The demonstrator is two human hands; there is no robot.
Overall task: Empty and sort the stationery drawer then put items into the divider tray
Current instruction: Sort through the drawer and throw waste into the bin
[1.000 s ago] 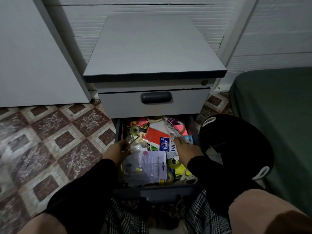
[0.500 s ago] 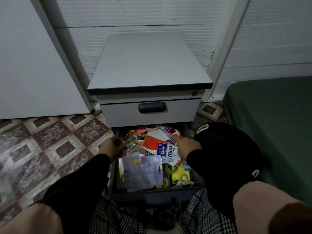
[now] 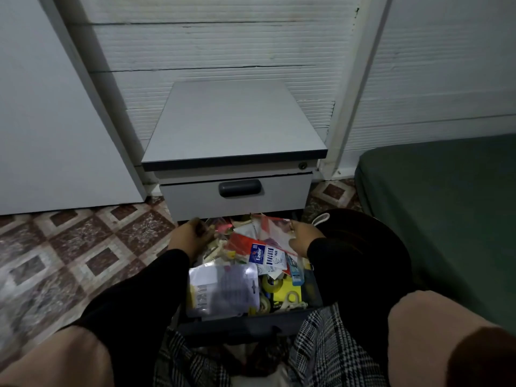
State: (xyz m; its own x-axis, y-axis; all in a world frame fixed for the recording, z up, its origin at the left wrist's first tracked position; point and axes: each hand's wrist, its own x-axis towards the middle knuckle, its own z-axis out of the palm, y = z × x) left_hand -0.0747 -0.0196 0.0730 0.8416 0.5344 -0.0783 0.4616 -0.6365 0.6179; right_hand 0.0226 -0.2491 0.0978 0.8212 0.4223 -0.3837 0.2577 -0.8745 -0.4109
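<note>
Gripping drawer sides, both hands' fingers flank the stationery.

— What is the person wearing on the arms?
— Long black sleeves, snug and plain, reaching the wrists of both hands: left hand, right hand.

— And lower down?
— A black-and-white checked garment across the lap, its weave a fine houndstooth-like plaid. No markings or jewellery can be made out in the dim light.

Open drawer, heaped stationery packets
</note>
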